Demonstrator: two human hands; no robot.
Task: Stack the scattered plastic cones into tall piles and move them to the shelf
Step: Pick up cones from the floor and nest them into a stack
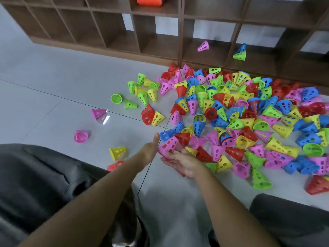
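Several perforated plastic cones in red, yellow, green, blue and pink lie scattered in a heap on the grey floor, right of centre. At the heap's near left edge lies a pink cone on its side. My left hand reaches to its wide rim with the thumb stretched straight up; its fingers are hidden behind the cone. My right hand is palm-up just below the pink cone, its fingertips curled onto the cone's rim. A brown wooden cubby shelf stands behind the heap.
A pink cone and a blue and a green cone lie in the shelf's bottom cubbies. Stray cones lie to the left: pink, pink, yellow. My dark-trousered knees fill the bottom corners. An orange object sits higher in the shelf.
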